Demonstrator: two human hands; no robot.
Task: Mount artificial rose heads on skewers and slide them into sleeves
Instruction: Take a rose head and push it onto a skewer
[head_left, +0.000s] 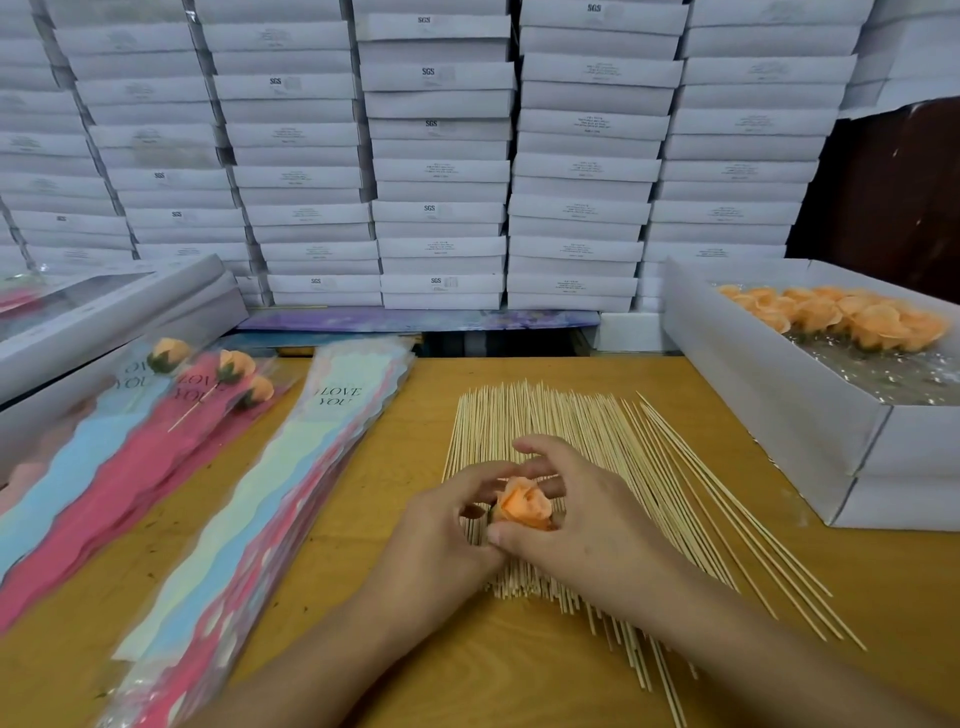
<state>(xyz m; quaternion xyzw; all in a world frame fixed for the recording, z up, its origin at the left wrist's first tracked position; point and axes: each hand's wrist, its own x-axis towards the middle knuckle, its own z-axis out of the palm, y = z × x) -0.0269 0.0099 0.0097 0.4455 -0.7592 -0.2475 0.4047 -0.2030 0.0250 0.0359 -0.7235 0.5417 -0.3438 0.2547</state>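
An orange rose head (523, 505) sits between both hands over a wide heap of wooden skewers (561, 431) on the table. My right hand (576, 514) pinches the rose from the right, thumb below and fingers above. My left hand (441, 525) curls in against the rose's left side; whether it holds a skewer is hidden. A pile of pastel "I LOVE YOU" sleeves (291, 483) lies to the left. Further left, three finished roses on skewers (228, 366) lie in sleeves.
An open white box (769, 395) at the right holds several loose orange rose heads (852, 317). Stacks of white boxes (441, 156) form a wall behind. More flat boxes (104, 312) lie at the far left. Bare wooden tabletop (415, 649) shows near the front.
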